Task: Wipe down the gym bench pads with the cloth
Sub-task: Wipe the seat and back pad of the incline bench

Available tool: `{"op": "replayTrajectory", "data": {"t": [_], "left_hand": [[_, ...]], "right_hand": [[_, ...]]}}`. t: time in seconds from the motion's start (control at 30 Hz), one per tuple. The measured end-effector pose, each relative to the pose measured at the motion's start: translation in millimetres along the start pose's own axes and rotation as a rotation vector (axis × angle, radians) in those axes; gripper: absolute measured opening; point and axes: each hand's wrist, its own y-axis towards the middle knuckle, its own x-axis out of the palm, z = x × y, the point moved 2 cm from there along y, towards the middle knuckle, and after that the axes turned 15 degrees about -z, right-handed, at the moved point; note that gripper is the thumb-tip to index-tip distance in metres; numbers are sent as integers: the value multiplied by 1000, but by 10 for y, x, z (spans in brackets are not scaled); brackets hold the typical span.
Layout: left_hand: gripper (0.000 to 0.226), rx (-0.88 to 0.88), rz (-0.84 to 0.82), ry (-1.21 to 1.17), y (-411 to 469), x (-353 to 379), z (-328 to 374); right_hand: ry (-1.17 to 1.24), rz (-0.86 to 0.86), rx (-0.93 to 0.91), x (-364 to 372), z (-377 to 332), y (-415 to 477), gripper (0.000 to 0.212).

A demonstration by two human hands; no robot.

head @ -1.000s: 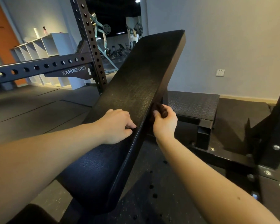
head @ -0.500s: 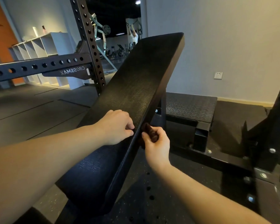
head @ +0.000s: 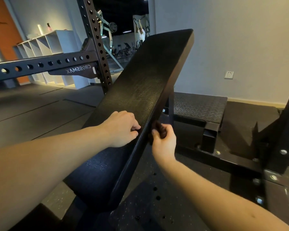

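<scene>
Along the right side edge of the tilted bench pad point(head: 145, 84), approx. mid-length, the right hand point(head: 163, 142) presses a dark, bunched cloth point(head: 158, 129) against the pad's side. Its grip is closed round the cloth, thumb on top. The left hand point(head: 122, 129) rests on the pad's top face just beside that edge, fingers curled under w/ nothing seen in them, prob. bracing the pad. The step in hand looks like wiping the side edge, not the top. Whether the top face is done can't be told. The next move prob. calls for sliding the cloth along the edge w/ steady inward pressure while the left hand stops the pad rocking, then doing the lower end nearest the camera. A rack upright point(head: 97, 39) stands behind, well apart.
</scene>
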Motion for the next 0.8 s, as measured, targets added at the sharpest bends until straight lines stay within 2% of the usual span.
{"op": "replayTrajectory", "data": {"t": [0.13, 0.27, 0.37, 0.5, 0.67, 0.8], "left_hand": [[29, 12, -22, 51, -54, 37, -9], [27, 5, -8, 40, -85, 77, -62], [23, 10, 18, 21, -69, 96, -79], [19, 17, 23, 8, -63, 136, -95], [15, 14, 30, 20, -35, 144, -110], [14, -2, 31, 6, -27, 130, -83]], "right_hand": [[-8, -82, 22, 42, 164, -237, 16], [-27, 87, -24, -55, -130, 296, 20], [12, 117, -53, -105, -346, 489, 28], [-52, 73, -68, -41, -299, 280, 20], [-129, -134, -94, 97, 46, -356, 19], [-145, -107, -98, 25, -101, -142, 20]]}}
